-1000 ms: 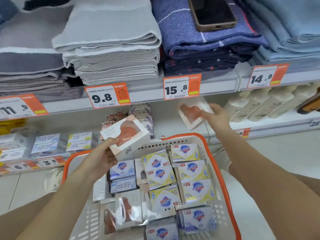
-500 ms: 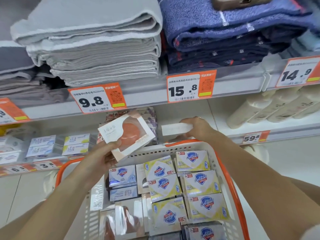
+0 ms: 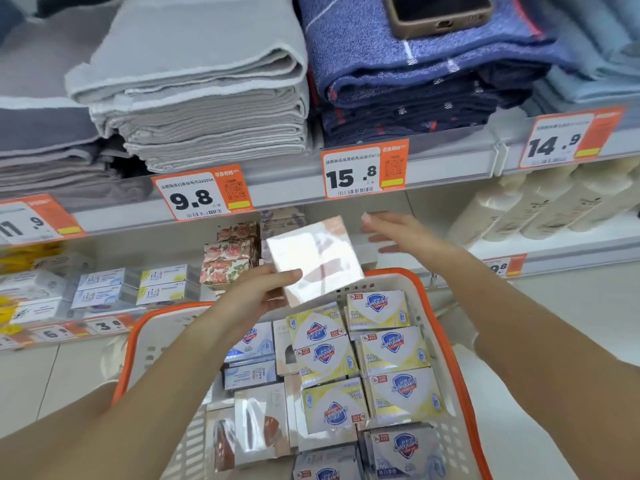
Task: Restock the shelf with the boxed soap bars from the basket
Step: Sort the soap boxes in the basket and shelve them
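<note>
My left hand [image 3: 256, 299] grips a white boxed soap bar with a clear window [image 3: 317, 259], held tilted above the far rim of the basket [image 3: 138, 344]. My right hand [image 3: 398, 233] is open with fingers stretched toward the box, just right of it and apart from it, in front of the lower shelf [image 3: 554, 252]. A white box [image 3: 372, 251] lies on that shelf behind my right hand. The white basket with orange rim holds several yellow Safeguard soap boxes [image 3: 391, 351], blue ones [image 3: 249, 348] and windowed white ones [image 3: 259, 420].
Floral soap boxes [image 3: 230, 259] and small white and blue boxes [image 3: 138, 287] stand on the lower shelf at left. Cream bottles [image 3: 540, 202] lie at right. Folded towels [image 3: 207, 98] fill the shelf above, with a phone [image 3: 440, 12] on the blue stack. Price tags line the shelf edges.
My right hand has let go of the white box on the shelf and opened toward my left. My left hand has lifted its box up and to the right, its window now glaring.
</note>
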